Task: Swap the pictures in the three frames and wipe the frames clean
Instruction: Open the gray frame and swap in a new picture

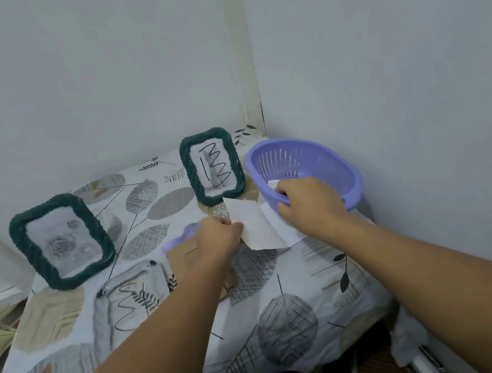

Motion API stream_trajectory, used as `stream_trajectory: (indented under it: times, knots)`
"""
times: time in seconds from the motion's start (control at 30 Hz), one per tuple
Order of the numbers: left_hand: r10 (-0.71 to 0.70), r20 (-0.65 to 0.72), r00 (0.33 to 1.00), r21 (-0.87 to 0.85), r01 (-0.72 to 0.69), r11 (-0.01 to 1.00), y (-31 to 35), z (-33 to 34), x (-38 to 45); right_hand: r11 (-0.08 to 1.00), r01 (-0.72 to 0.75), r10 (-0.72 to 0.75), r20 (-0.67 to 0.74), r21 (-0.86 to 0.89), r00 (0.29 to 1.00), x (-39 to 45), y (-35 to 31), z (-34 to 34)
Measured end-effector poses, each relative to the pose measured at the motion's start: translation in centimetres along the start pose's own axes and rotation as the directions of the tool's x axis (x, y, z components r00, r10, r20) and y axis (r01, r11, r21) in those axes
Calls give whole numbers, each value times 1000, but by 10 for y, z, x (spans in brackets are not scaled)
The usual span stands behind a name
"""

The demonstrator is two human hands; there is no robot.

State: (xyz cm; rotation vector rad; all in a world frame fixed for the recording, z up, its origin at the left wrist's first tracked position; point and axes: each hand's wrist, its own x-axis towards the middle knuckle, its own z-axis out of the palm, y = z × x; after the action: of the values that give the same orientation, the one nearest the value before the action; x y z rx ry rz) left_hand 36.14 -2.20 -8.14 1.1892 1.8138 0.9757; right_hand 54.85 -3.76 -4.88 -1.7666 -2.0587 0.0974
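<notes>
Centre of the frame: the left hand [218,234] pinches the left edge of a white sheet of paper [257,228], thumb and fingers closed on it, holding it tilted above the tabletop [284,277], which is covered by a leaf-patterned cloth. Just right of it, the right hand [308,200] reaches over the near rim of a purple basket [314,159], fingers curled around something white at the rim; what it is cannot be told. Two green braided frames stand upright: one at left centre [60,241] with a rose picture, one at upper centre [211,166] with a black scribble. At lower left, a clear pane [134,300] bearing a scribble lies flat. A brown backing board [184,254] lies under the left hand, beside a purple cloth [181,236].
</notes>
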Motion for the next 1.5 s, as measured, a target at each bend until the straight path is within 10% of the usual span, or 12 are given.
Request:
stream_trajectory:
  times: [0.77, 0.9, 1.5]
  knots:
    - [112, 47, 993, 365, -121, 923, 10, 29, 19, 995, -44, 35, 102, 85, 994, 2, 4, 16]
    - [139, -25, 990, 143, -134, 981, 27, 23, 29, 956, -190, 172, 98, 225, 980, 17, 13, 4]
    - [42, 159, 986, 102, -59, 993, 49, 31, 41, 904, -389, 426, 408, -176, 807, 65, 43, 17]
